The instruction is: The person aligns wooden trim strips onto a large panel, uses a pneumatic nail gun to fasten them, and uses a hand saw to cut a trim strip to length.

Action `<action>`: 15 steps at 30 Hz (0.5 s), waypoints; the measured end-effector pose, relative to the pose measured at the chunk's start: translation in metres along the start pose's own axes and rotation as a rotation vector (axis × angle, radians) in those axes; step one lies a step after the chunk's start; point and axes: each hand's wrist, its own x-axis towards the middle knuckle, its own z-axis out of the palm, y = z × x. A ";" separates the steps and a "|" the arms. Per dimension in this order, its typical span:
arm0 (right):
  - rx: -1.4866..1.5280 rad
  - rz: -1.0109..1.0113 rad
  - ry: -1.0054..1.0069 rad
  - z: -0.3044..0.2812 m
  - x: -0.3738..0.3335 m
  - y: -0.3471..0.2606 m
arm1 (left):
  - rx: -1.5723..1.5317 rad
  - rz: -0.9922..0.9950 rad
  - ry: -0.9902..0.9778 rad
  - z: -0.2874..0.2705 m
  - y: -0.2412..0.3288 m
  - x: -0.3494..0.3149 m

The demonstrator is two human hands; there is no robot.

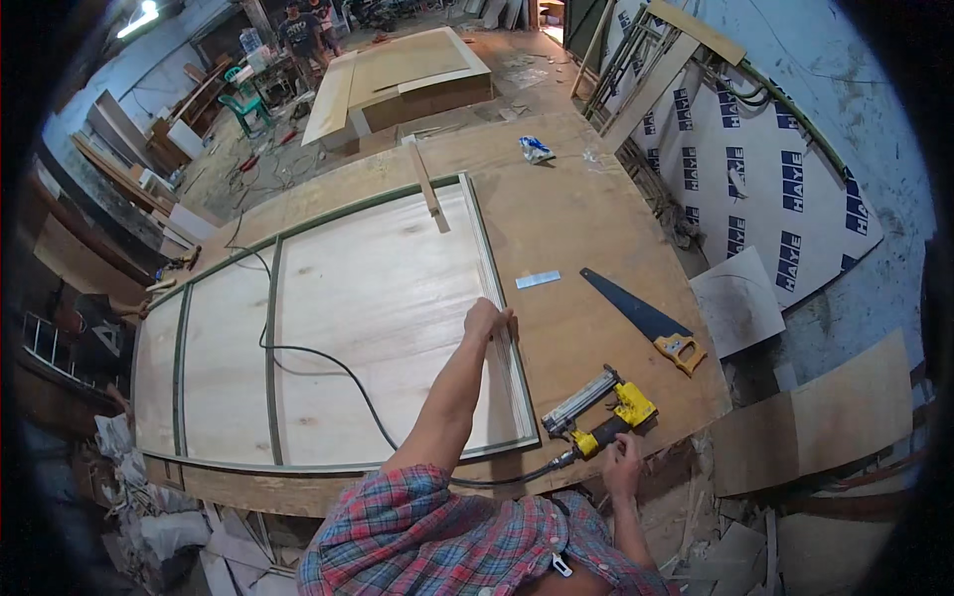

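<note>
A large pale plywood panel (378, 288) with a thin green-edged wooden frame (274, 348) and crossbars lies flat on the workbench. My left arm reaches across it, and my left hand (485, 318) is closed at the frame's right-hand strip. Close by my right side, a yellow and black nail gun (628, 405) rests on the bench, with a dark air hose (348, 372) trailing from it over the panel. My right hand (623, 465) is just below the nail gun's handle, its fingers partly bent and apart. Whether they touch it is unclear.
A handsaw (641, 313) and a small metal plate (538, 279) lie right of the panel. A wood strip (427, 184) overhangs its far edge. A crumpled blue-white packet (536, 150) sits farther back. At far left, a person (99, 328) stands with hands at the panel's end.
</note>
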 end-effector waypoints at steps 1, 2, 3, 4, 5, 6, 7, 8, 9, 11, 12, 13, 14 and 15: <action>-0.004 -0.001 -0.003 -0.005 -0.007 0.006 | -0.003 0.003 -0.002 0.001 -0.002 0.000; -0.008 0.084 0.004 -0.008 -0.011 0.010 | 0.003 0.001 -0.008 0.003 -0.004 0.000; -0.014 0.176 0.042 -0.009 -0.012 0.013 | 0.006 0.024 0.055 0.007 -0.005 -0.001; -0.013 0.169 0.012 -0.008 -0.012 0.014 | 0.004 0.045 0.102 0.011 -0.008 -0.003; 0.068 0.178 0.009 -0.006 -0.009 0.014 | 0.011 0.043 0.113 0.016 -0.010 -0.006; 0.158 0.193 0.012 -0.003 -0.006 0.014 | 0.007 0.045 0.172 0.023 -0.012 -0.010; 0.068 0.183 -0.019 -0.001 -0.001 0.014 | -0.010 0.057 0.225 0.029 -0.015 -0.015; 0.089 0.168 -0.037 0.001 0.004 0.013 | 0.004 0.045 0.244 0.035 -0.017 -0.020; 0.136 0.143 -0.053 0.003 0.011 0.014 | 0.020 0.065 0.288 0.041 -0.022 -0.028; 0.165 0.093 -0.030 0.003 0.024 0.017 | 0.039 0.072 0.316 0.052 -0.029 -0.042; 0.204 0.084 -0.048 -0.001 0.029 0.021 | 0.037 0.100 0.312 0.056 -0.035 -0.049; 0.175 0.128 -0.104 -0.003 0.036 0.025 | 0.029 0.135 0.290 0.063 -0.042 -0.059; 0.179 0.172 -0.120 -0.008 0.041 0.031 | -0.142 0.196 0.279 0.068 -0.048 -0.068; 0.180 0.113 -0.198 -0.016 0.046 0.037 | -0.113 0.178 0.304 0.072 -0.055 -0.077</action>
